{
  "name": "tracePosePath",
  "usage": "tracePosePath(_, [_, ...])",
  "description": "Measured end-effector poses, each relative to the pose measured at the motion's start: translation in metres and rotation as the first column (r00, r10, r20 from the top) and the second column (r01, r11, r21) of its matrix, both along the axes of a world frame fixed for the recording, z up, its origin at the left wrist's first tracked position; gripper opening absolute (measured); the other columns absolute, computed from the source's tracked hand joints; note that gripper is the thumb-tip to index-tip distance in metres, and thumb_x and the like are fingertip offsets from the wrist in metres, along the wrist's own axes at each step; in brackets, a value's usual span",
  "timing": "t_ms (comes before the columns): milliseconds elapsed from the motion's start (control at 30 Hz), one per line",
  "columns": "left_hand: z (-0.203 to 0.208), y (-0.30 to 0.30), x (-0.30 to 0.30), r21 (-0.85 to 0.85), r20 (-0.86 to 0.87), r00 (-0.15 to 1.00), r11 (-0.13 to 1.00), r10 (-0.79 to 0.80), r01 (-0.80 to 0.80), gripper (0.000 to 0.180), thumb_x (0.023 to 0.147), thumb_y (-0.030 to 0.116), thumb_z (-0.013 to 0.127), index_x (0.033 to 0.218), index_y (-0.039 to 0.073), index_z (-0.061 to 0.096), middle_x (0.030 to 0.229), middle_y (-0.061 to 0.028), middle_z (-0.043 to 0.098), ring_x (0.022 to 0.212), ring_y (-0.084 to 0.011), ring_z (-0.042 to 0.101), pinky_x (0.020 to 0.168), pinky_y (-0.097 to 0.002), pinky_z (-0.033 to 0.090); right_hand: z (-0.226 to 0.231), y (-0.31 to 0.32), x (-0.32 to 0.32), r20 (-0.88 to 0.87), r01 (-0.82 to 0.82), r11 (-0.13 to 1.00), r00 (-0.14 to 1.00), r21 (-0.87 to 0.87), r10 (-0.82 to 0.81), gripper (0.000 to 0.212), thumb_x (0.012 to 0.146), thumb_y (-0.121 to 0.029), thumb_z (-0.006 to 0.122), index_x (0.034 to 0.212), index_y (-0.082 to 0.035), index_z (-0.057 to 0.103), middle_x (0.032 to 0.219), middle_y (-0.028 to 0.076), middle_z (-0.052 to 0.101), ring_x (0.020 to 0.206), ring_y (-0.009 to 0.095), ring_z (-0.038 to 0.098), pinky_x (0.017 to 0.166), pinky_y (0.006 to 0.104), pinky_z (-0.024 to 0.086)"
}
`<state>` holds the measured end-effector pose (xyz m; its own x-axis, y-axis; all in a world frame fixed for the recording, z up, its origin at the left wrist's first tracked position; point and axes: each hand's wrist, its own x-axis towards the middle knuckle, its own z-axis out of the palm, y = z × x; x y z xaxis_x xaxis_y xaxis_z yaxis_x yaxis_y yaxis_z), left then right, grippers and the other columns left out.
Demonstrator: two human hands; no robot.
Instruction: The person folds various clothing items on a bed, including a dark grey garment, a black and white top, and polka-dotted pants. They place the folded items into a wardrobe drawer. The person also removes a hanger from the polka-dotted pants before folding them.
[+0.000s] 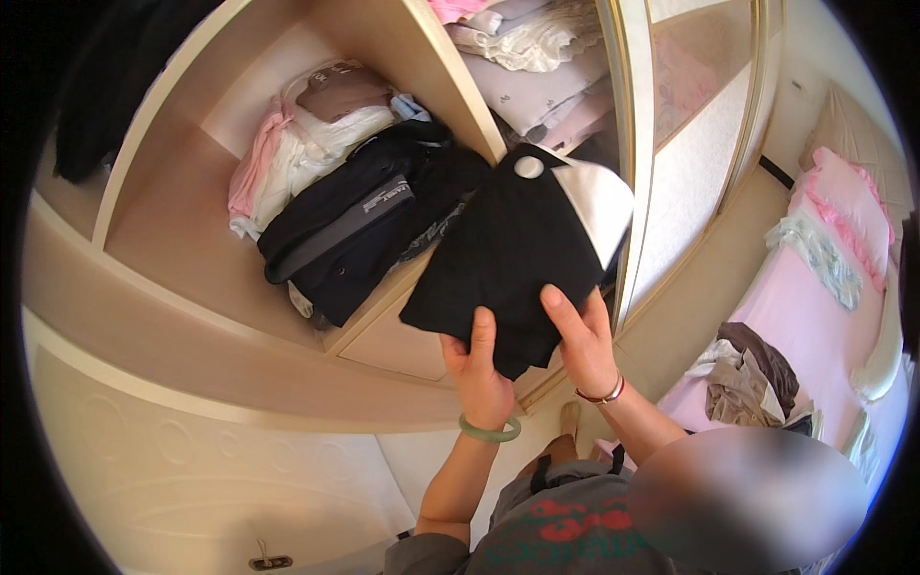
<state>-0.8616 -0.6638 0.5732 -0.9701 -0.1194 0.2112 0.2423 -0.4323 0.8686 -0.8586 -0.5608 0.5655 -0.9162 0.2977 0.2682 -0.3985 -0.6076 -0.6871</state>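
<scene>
A folded black garment [498, 254] with a white panel and a round white patch is held up in front of the wardrobe. My left hand [479, 369] grips its lower edge, thumb on top and fingers underneath. My right hand [582, 335] pinches the lower right edge the same way. Just left of it, a stack of folded dark clothes [369, 230] lies on a wardrobe shelf [172, 249]. Behind that stack sit white clothes [311, 149], a pink piece [257, 168] and a brown one [345, 91]. How the garment is folded underneath is hidden.
An upright divider [450, 72] separates the shelf from a compartment with grey and pink bedding [537, 86]. A sliding door [690, 163] stands to its right. On the right, a pink bed [776, 326] carries a heap of brown and beige clothes [747, 379] and a frilled pillow [843, 211].
</scene>
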Motion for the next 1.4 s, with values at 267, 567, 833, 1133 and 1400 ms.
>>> tracePosePath(267, [0.084, -0.023, -0.033, 0.277, -0.166, 0.976, 0.957, 0.139, -0.089, 0.043, 0.099, 0.025, 0.056, 0.139, 0.012, 0.044, 0.138, -0.0054, 0.051, 0.125, -0.0209, 0.051, 0.104, -0.0372, 0.042, 0.110, -0.038, -0.076, -0.218, -0.327, 0.945, 0.920, 0.031, 0.325, 0.053, 0.094, -0.025, 0.065, 0.133, 0.004, 0.042, 0.127, 0.010, 0.055, 0.114, 0.015, 0.053, 0.097, 0.0301, 0.045])
tracePosePath(567, [0.145, -0.072, -0.138, 0.451, -0.284, 0.933, 0.889, 0.223, -0.075, 0.048, 0.094, 0.009, 0.060, 0.138, 0.012, 0.040, 0.130, -0.0076, 0.052, 0.118, -0.0237, 0.051, 0.105, -0.0466, 0.042, 0.189, -0.107, -0.224, -0.204, -0.502, 0.859, 0.835, 0.098, 0.511, 0.030, 0.090, -0.015, 0.062, 0.114, 0.003, 0.056, 0.107, 0.013, 0.066, 0.092, 0.022, 0.067, 0.079, 0.0344, 0.057])
tracePosePath(833, [0.130, -0.101, -0.169, 0.477, -0.262, 0.906, 0.861, 0.333, -0.179, 0.070, 0.093, 0.007, 0.054, 0.151, 0.008, 0.014, 0.137, -0.0094, 0.041, 0.130, -0.0243, 0.042, 0.112, -0.0442, 0.031, 0.239, -0.169, -0.344, -0.038, -0.654, 0.747, 0.749, 0.118, 0.662, 0.030, 0.091, -0.012, 0.062, 0.112, 0.008, 0.058, 0.106, 0.017, 0.068, 0.091, 0.027, 0.069, 0.079, 0.0391, 0.058])
tracePosePath(1133, [0.114, -0.104, -0.177, 0.492, -0.235, 0.927, 0.858, 0.294, -0.147, 0.068, 0.095, 0.008, 0.051, 0.152, 0.006, 0.014, 0.147, -0.0118, 0.034, 0.137, -0.0258, 0.035, 0.115, -0.0419, 0.028, 0.264, -0.236, -0.444, 0.079, -0.495, 0.634, 0.820, 0.594, 0.566, 0.050, 0.084, -0.031, 0.072, 0.115, 0.007, 0.061, 0.111, 0.021, 0.066, 0.099, 0.029, 0.067, 0.084, 0.0375, 0.055])
tracePosePath(1400, [0.112, -0.100, -0.177, 0.456, -0.288, 0.918, 0.882, 0.273, -0.119, 0.067, 0.096, 0.010, 0.050, 0.152, 0.006, 0.014, 0.150, -0.0140, 0.030, 0.139, -0.0276, 0.033, 0.116, -0.0431, 0.026, 0.253, -0.234, -0.433, -0.359, 0.361, 0.299, 0.931, 0.883, -0.064, 0.051, 0.082, -0.044, 0.066, 0.113, -0.004, 0.069, 0.120, 0.020, 0.064, 0.108, 0.032, 0.063, 0.095, 0.0361, 0.049])
